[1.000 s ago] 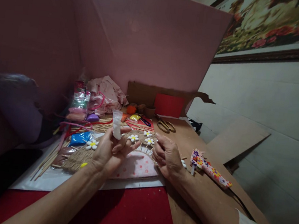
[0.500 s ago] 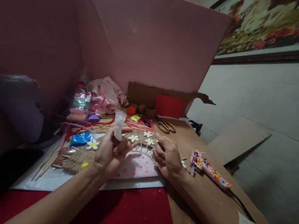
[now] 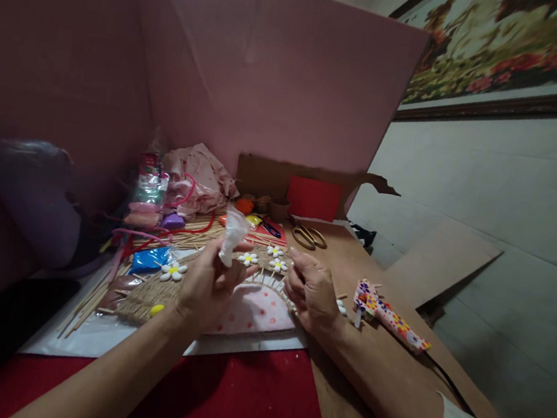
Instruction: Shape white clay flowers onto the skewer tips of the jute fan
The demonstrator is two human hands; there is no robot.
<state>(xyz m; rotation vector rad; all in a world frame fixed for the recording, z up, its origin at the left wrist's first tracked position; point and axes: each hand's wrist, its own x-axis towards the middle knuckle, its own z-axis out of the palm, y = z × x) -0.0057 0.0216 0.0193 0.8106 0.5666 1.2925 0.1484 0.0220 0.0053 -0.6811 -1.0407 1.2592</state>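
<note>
Your left hand [image 3: 206, 288] pinches a white strip [image 3: 234, 232]; your right hand [image 3: 313, 292] curls, thumb against fingers — any contents indiscernible.

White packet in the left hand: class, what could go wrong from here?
The white packet stands up from the fingers of the left hand, so it might slip and land on the white-petalled flowers.

The right forearm is close to what looks like a floral-covered glue gun; a sideways sweep could knock it or catch its black cord.
</note>
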